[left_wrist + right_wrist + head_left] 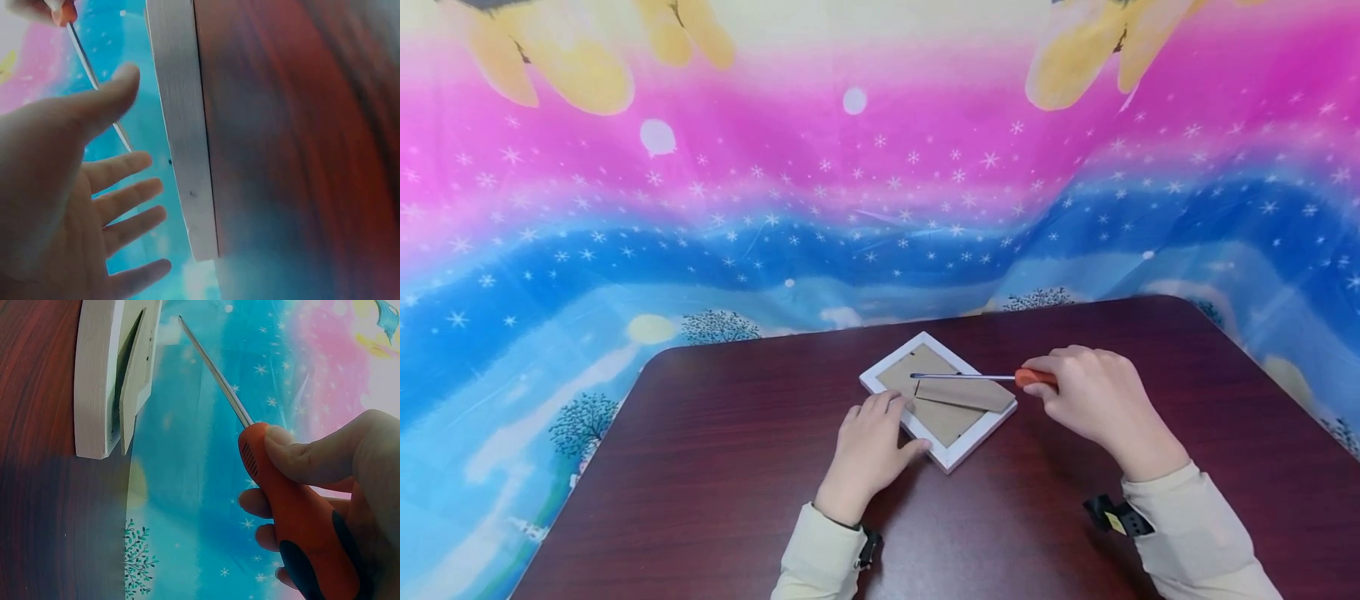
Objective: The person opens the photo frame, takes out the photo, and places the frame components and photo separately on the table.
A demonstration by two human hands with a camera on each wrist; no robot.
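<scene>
A white picture frame [977, 432] lies back side up on the table, its brown backing board [917, 362] showing. The flat stand leg [970, 393] on that board tilts slightly up, with a gap under it in the right wrist view. My left hand [865, 454] is at the frame's near left edge, fingertips over the rim and thumb by the near corner. Those fingers [134, 190] look straight and spread in the left wrist view. My right hand [1093, 400] grips a screwdriver [269, 462] by its orange and black handle. Its metal shaft points left, above the backing board.
The dark red wooden table [730, 450] has rounded far corners. Behind it and along its sides hangs a printed cloth [820, 167] in pink and blue with snowflakes. Black straps [1116, 517] sit at both wrists, by the light sleeves.
</scene>
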